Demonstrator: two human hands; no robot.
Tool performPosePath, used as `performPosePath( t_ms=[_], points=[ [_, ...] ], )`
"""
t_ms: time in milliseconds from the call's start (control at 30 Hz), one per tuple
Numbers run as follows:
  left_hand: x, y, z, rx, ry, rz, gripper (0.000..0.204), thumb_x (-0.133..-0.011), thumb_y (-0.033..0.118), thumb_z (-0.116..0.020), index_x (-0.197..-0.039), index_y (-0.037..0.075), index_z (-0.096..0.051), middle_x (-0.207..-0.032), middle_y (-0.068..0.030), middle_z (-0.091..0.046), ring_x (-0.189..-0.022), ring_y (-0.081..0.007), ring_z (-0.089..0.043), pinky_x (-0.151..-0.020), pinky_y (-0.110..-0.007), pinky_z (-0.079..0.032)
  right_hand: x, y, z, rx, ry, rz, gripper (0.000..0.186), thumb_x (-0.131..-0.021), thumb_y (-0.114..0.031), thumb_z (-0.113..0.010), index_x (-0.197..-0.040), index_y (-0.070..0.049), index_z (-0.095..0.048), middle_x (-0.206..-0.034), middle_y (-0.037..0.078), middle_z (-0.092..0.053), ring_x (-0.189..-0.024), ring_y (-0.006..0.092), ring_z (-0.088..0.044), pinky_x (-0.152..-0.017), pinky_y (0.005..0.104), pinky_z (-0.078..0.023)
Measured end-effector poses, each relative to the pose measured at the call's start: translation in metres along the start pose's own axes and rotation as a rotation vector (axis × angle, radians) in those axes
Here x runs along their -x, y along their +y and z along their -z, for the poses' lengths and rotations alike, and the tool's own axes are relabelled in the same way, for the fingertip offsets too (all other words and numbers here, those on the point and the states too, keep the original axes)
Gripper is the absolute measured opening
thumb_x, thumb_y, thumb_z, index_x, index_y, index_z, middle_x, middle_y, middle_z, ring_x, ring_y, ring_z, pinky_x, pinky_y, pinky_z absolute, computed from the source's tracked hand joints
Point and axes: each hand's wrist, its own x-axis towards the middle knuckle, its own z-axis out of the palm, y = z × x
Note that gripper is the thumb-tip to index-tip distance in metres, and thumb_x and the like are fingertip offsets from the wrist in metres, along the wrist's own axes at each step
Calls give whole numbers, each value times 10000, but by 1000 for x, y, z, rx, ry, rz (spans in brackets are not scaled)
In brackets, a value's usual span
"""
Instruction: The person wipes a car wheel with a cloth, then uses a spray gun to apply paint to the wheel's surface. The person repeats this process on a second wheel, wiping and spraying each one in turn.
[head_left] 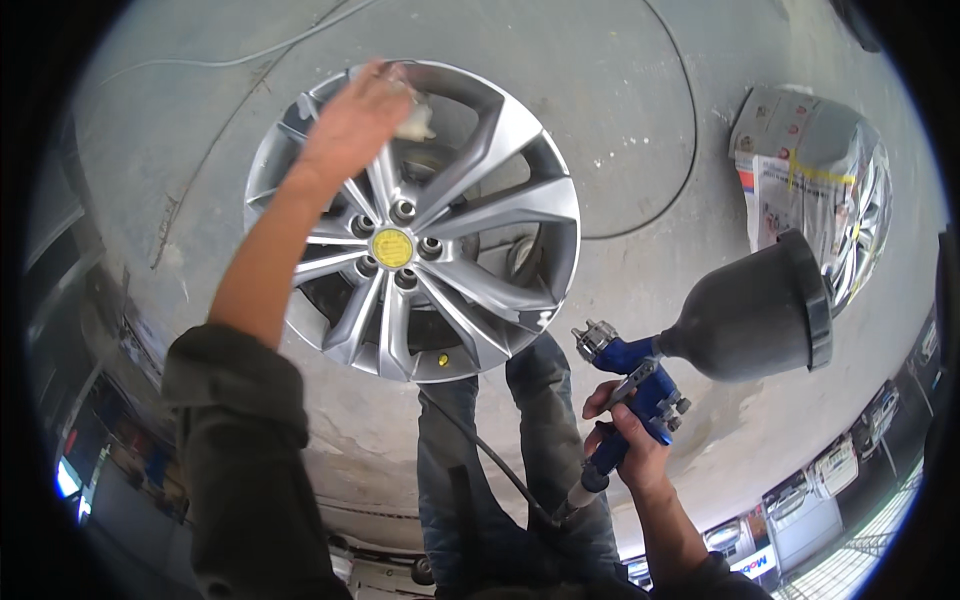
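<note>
At the wheel's far edge, left hand clasps cloth, best kept flat, while right hand grips spray gun.

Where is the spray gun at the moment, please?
In the head view, the spray gun is right of centre, held in the right hand, just off the lower-right edge of the silver wheel.

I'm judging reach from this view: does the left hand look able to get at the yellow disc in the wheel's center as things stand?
Probably yes: the left hand is at the wheel's upper part, and nothing covers the yellow disc, though the pale cloth occupies its fingers.
</note>
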Motion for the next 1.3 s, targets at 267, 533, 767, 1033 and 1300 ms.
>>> performPosePath(
  t_ms=[267, 533, 767, 1033, 1300],
  points=[
    [-39, -12, -1, 241, 605, 716, 507, -877, 105, -591, -1376, 44, -528, -1505, -262, -434, -1437, -428, -349, -1197, -513, -272, -2, 3, 11, -67, 83, 4, 350, -932, -245, -647, -1135, 37, -597, -998, 152, -640, -854, 198, -658, -536, 289, -574],
    [-84, 227, 18, 658, 285, 720, 568, -914, 113, -600, -1468, 189, -499, -1588, -251, -290, -1474, -405, -288, -1216, -566, -190, -3, -1, 14, -45, -35, 30, 351, -949, -225, -648, -1204, 6, -582, -1093, 131, -645, -958, 205, -660, -619, 314, -600],
    [20, 209, -5, 804, -46, 391, 710, -854, -48, -542, -1511, 196, -432, -1523, -159, -440, -1368, -370, -470, -1125, -460, -411, 3, 1, 18, -122, -32, 31, 325, -947, -194, -656, -1200, -2, -585, -1096, 128, -644, -967, 210, -658, -624, 315, -591],
    [-83, 237, 31, 971, -100, 1002, 306, -1000, 236, -508, -1155, -5, -617, -1003, -222, -719, -977, -404, -689, -879, -519, -527, 3, 15, 15, -115, 43, 34, 316, -936, -195, -649, -1152, 20, -567, -1049, 157, -626, -909, 213, -654, -531, 297, -578],
    [-131, 282, 53, 970, 493, 1088, 270, -941, 112, -573, -1146, -54, -628, -1010, -224, -719, -1007, -401, -682, -972, -480, -499, 6, 29, 19, -81, 47, 47, 323, -926, -203, -656, -1149, 14, -572, -1047, 143, -633, -934, 218, -654, -552, 304, -578]
  ],
)
